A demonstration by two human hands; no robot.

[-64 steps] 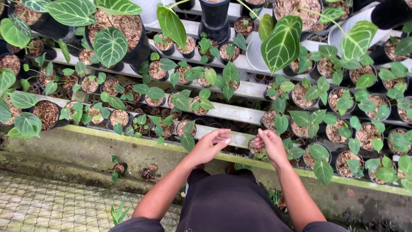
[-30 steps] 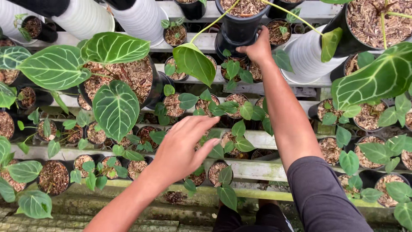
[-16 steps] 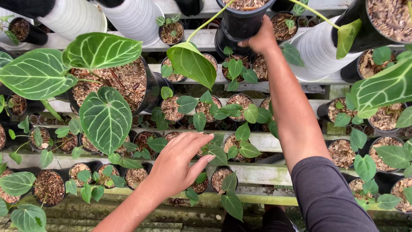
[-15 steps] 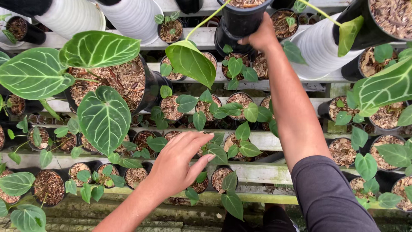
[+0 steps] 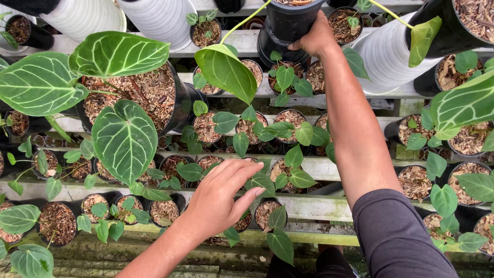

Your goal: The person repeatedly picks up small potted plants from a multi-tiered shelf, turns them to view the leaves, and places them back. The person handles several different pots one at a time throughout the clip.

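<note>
A: Where is the right hand (image 5: pixel 315 38)?

B: Stretched far up the staging, fingers curled round the side of a tall black plastic pot (image 5: pixel 288 23) filled with bark chips. It is clasping that pot, which stands on the pale upper shelf rail (image 5: pixel 247 41) between two white ribbed plastic pots (image 5: pixel 164 20) (the other one sits just to the right of the arm).

A: And the left hand (image 5: pixel 218 198)?

B: Lower down, near the front row. It is loose, fingers spread and slightly bent, gripping nothing. The fingertips (image 5: pixel 257 191) lie over the small heart-shaped green seedling leaves (image 5: pixel 260 181) that grow from the little round black nursery pots (image 5: pixel 267 211) on the lower rail.

A: Is it touching them?

B: It looks to brush the leaves, though I cannot tell for sure.

A: What else is around?

B: A wide black pot of brown bark mulch (image 5: pixel 149 92) at the left, carrying three big dark velvety leaves with pale veins (image 5: pixel 123 139). One long-stalked glossy green leaf (image 5: pixel 226 69) arches from the held pot down toward the middle shelf. The right arm wears a dark grey sleeve (image 5: pixel 401 237).
</note>
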